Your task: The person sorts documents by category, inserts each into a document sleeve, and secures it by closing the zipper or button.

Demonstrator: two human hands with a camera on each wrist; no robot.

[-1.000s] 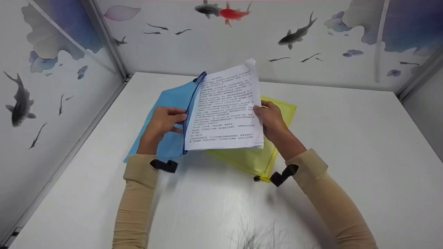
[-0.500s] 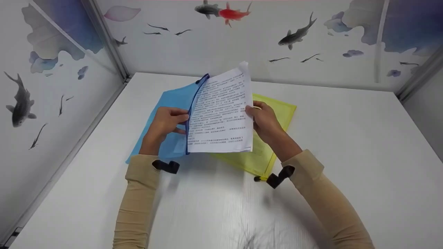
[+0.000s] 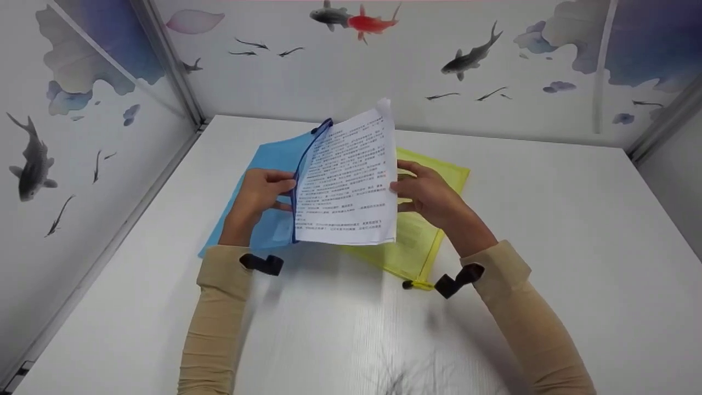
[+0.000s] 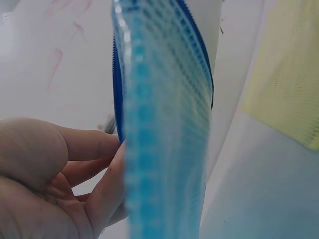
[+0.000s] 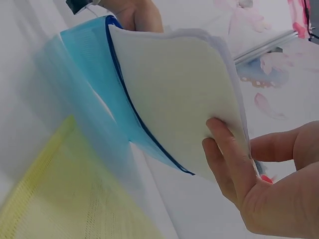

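Left hand (image 3: 258, 200) grips the zip edge of the blue mesh pouch (image 3: 263, 181), thumb on top, fingers curled under the upper layer, holding the mouth open. Right hand (image 3: 430, 192) pinches the right edge of the paper stack (image 3: 348, 181) between thumb and fingers; the right wrist view shows fingertips (image 5: 224, 149) under the sheets.

Largest to smallest:
- White table (image 3: 548, 230), with walls (image 3: 340, 71) on three sides printed with fish and lotus.
- Blue mesh pouch: lies left of centre, back layer flat on the table, front layer lifted by the left hand. Dark blue zip runs along the open edge; in the left wrist view (image 4: 159, 124) the mesh curves up off the thumb.
- Paper stack: printed sheets, left edge inside the pouch mouth against the zip, right part sticking out and tilted up off the table, far corner curled.
- Yellow mesh pouch (image 3: 433, 181): flat on the table under the right hand and paper, partly covered by both. Just beside the blue one; contact can't be made out.
- Yellow pouch's zip pull (image 3: 417, 285) at its near corner, next to the right wrist's black mount (image 3: 458, 280).
- Beige sleeves on both arms.
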